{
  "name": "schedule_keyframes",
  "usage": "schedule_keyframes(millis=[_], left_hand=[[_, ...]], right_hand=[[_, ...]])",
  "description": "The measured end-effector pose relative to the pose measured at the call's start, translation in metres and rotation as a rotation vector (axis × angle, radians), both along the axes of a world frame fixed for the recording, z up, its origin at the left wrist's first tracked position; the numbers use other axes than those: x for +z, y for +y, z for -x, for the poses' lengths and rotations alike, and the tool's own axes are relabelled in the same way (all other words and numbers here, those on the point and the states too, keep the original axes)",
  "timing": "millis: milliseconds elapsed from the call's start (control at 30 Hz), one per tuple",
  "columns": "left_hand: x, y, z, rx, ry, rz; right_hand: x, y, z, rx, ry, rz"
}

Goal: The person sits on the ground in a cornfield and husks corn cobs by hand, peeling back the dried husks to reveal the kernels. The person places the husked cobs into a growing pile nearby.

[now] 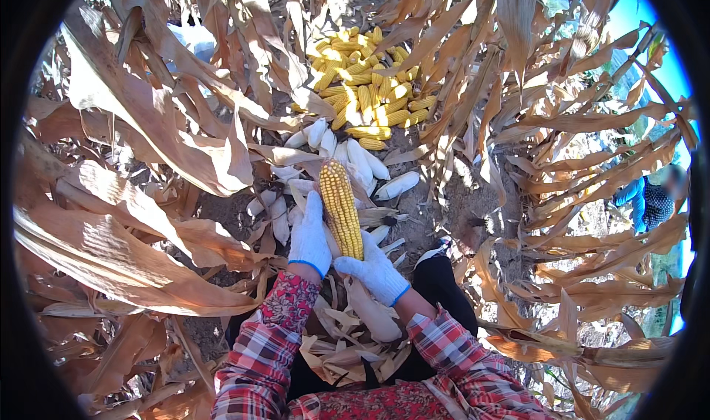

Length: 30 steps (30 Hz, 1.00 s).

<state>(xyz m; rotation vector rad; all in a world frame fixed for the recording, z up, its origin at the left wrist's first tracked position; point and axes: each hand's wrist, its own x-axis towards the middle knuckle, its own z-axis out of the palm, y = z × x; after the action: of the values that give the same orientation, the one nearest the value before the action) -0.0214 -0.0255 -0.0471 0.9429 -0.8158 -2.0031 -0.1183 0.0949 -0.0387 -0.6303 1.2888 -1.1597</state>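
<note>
A bare yellow ear of corn [341, 209] stands tip-up between my hands, its kernels facing me. My right hand [373, 269], in a white knit glove with a blue cuff, grips its base, with the thumb across the lower end. Along the ear's left side, my left hand [308, 236], gloved alike, holds it; part of its grip is hidden behind the ear. Pale husk [370, 312] hangs below my right hand. Just beyond the ear, several ears still in whitish husks [359, 162] lie on the soil.
A heap of husked yellow corn ears [363, 81] lies farther ahead. Dry corn leaves [138, 248] crowd in from the left, and dry stalks [599, 198] from the right. Loose husks [355, 356] pile between my legs. Another person [652, 201] is at the far right.
</note>
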Motion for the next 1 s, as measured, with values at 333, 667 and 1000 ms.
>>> schedule_keyframes(millis=[333,667,1000], left_hand=[[0.013,-0.006,-0.005,-0.059,-0.035,-0.007],[0.036,-0.001,-0.015,-0.163,-0.062,0.122],[0.021,0.003,-0.009,-0.020,0.037,0.034]], right_hand=[[-0.024,0.012,0.011,-0.022,-0.614,0.051],[-0.027,0.015,0.017,0.121,-0.573,0.102],[-0.041,0.012,0.005,0.061,-0.628,0.146]])
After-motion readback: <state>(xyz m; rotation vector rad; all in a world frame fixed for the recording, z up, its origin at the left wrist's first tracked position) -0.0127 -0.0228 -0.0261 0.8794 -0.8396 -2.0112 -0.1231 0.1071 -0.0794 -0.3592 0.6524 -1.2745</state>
